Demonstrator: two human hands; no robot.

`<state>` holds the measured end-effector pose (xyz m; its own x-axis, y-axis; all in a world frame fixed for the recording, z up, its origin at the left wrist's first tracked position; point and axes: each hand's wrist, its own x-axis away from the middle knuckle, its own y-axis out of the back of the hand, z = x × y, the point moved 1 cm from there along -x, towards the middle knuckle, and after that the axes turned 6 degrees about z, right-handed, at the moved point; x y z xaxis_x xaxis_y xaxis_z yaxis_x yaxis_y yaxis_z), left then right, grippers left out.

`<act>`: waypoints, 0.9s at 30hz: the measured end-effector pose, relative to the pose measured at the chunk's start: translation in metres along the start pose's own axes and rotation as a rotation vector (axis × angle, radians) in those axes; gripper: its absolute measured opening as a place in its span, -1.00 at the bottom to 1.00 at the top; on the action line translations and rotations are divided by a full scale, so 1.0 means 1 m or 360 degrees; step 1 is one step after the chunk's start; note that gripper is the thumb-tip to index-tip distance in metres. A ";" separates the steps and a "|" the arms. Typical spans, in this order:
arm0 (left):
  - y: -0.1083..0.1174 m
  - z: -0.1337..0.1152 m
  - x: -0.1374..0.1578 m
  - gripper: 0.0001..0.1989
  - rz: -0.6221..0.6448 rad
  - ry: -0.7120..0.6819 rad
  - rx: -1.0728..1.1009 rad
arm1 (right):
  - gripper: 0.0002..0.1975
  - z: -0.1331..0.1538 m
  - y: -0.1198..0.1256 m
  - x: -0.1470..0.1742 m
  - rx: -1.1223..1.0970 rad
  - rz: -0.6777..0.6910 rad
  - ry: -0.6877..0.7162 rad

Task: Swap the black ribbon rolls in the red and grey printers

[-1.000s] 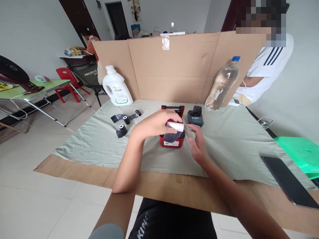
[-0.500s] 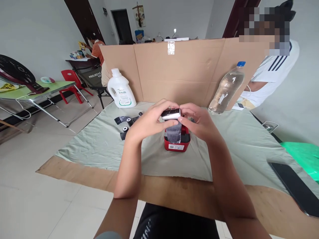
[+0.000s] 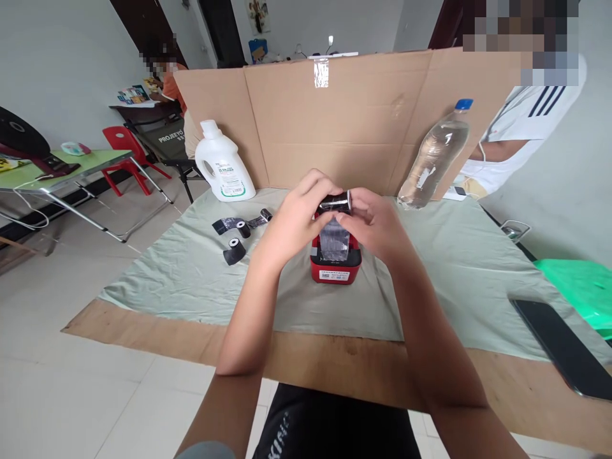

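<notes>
So from my end of the feed, I've got the left hand (image 3: 297,220) and right hand (image 3: 381,223) both pinching a shiny dark roll (image 3: 335,203) between thumb and fingers, one at each end. It's up over the red box (image 3: 333,276), with a grey strip (image 3: 335,240) hanging down from it (can't tell if the strip's tucked in). Loose rolls (image 3: 234,252) lie to the left on the green cloth (image 3: 306,313), and a white jug (image 3: 228,171) stands behind those.
</notes>
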<state>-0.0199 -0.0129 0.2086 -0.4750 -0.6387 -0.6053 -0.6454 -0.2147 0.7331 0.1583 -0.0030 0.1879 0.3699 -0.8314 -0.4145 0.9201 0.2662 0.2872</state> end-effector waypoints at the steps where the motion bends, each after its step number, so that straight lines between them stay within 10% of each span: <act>1: -0.001 0.000 0.000 -0.81 0.0000 0.0009 -0.0014 | -0.87 0.000 -0.001 0.000 0.0023 -0.0004 0.0012; 27: -0.006 0.007 -0.001 -0.77 -0.0013 0.0148 -0.0015 | -0.90 -0.011 -0.007 -0.001 0.0427 -0.0368 0.0054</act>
<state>-0.0198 -0.0058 0.2024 -0.4121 -0.7027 -0.5799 -0.6429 -0.2268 0.7316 0.1530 0.0012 0.1769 0.1642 -0.8367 -0.5224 0.9152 -0.0683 0.3971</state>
